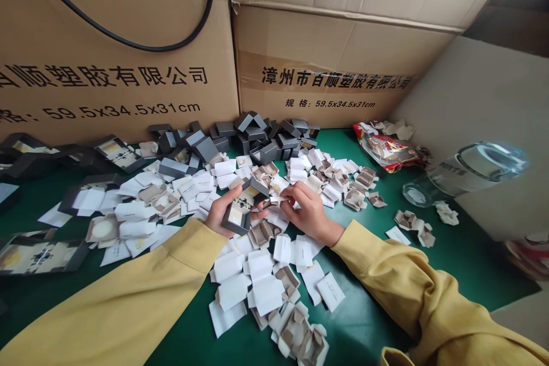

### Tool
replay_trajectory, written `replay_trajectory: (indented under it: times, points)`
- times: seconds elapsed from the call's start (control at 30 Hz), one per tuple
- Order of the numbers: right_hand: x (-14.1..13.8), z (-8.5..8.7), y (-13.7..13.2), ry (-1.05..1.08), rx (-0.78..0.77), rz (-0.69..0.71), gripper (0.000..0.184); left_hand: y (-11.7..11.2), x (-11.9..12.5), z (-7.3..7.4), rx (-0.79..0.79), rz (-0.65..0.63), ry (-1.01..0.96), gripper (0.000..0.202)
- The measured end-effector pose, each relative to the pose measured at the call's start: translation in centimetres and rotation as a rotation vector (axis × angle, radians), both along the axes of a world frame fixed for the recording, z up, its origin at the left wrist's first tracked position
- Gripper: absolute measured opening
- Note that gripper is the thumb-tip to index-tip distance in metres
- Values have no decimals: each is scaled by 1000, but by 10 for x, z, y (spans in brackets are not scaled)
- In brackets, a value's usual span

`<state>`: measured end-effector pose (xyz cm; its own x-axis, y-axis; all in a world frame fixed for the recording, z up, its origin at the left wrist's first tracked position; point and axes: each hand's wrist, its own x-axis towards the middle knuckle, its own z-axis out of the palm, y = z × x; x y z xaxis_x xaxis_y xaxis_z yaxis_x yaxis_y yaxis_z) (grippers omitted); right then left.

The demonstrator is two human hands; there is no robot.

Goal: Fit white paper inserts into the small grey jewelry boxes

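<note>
Left hand (pixel 219 213) is wrapped round a small dark grey box (pixel 241 213), open and tilted, held just above the green table (pixel 369 320) at centre. Right hand (pixel 309 213) has its fingertips pinched narrow on a white card insert (pixel 277 201) touching the box's right edge; can't tell how much is gripped. My read: hold the box steady, square the insert to the opening, press evenly, don't crease the flaps. More loose inserts (pixel 261 289) lie near, with a heap of grey boxes (pixel 257 137) behind. Right carton (pixel 326 40) reads "漳州市百顺塑胶有限公司", "规格: 59.5x34.5x31cm"; left carton (pixel 107 23) shows "顺塑胶有限公司", same size. Print on the inserts is too small to read.
</note>
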<state>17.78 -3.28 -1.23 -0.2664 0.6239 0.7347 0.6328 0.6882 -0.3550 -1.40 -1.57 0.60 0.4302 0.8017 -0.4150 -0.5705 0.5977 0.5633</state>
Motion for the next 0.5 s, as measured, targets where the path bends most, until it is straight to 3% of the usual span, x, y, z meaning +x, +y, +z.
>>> replay_trajectory:
  times: [0.17, 0.3, 0.37, 0.5]
  points:
    - [5, 0, 5, -22, -18, -20, 13, 0, -3, 0, 8, -44, -25, 26]
    - [18, 1, 17, 116, -88, -194, 11, 0, -7, -5, 46, -144, -68, 27]
    - [19, 2, 19, 210, -207, -205, 7, -1, -7, -6, 103, -151, -80, 29]
    - [11, 1, 16, 390, -529, -28, 8, -4, -4, -3, 224, -18, -103, 32]
